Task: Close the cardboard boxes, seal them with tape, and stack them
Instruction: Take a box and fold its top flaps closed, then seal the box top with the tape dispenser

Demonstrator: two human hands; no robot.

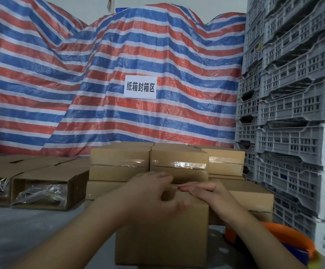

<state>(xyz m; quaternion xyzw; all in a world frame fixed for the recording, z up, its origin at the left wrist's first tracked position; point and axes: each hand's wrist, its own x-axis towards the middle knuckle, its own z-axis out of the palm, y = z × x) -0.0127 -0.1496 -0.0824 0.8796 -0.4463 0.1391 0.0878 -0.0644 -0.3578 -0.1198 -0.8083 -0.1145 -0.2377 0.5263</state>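
Observation:
A plain cardboard box (pixel 161 243) stands on the grey surface right in front of me. My left hand (pixel 154 193) lies over its top near edge, blurred, fingers spread and relaxed. My right hand (pixel 202 191) rests flat on the box top with straight fingers pointing left. Behind the box stands a stack of sealed boxes (pixel 179 164) with clear tape across their fronts. An orange tape dispenser (pixel 286 237) lies at the lower right, partly behind my right forearm.
Open boxes lying on their sides (pixel 47 189) with plastic-wrapped contents sit at the left. Grey plastic crates (pixel 293 113) are stacked high at the right. A red, white and blue striped tarp (pixel 99 74) with a paper sign (pixel 140 87) hangs behind.

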